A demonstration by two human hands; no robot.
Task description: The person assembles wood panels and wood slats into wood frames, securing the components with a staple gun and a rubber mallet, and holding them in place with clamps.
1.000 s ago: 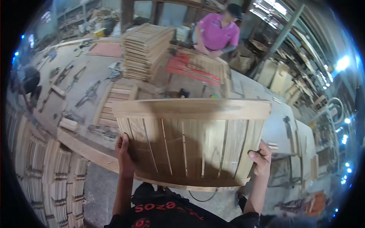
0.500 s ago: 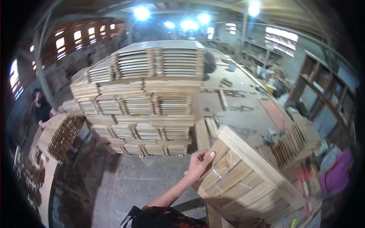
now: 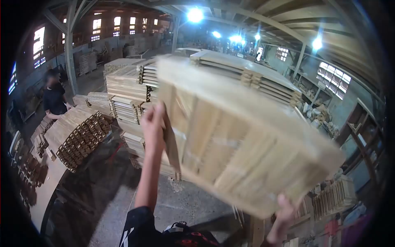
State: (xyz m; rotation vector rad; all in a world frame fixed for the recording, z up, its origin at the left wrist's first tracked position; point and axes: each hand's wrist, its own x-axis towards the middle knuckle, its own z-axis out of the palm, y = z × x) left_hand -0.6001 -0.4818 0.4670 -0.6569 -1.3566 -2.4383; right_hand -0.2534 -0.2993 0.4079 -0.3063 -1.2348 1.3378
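Note:
A slatted wooden panel [image 3: 234,144] with a thick frame edge is lifted in front of me, tilted down to the right and smeared by motion. My left hand [image 3: 153,117] is closed on its left end, fingers wrapped at the edge. At the lower right corner, my right hand [image 3: 286,209] grips the panel, thumb on its face; the other fingers are mostly hidden. Behind the panel rises a tall stack of similar wooden panels [image 3: 127,84], partly covered by it.
Left of me, a bench [image 3: 55,177] carries piles of slatted wood [image 3: 84,133]. A person [image 3: 55,96] in dark clothing stands beyond it. More panels [image 3: 335,199] lean upright at the right, below a wooden shelf frame [image 3: 366,136]. Concrete floor [image 3: 177,206] lies below.
The panel has risen from the right-hand worktable and moved left and up toward the stack. My right hand has come into view on it. The camera view has turned to the right.

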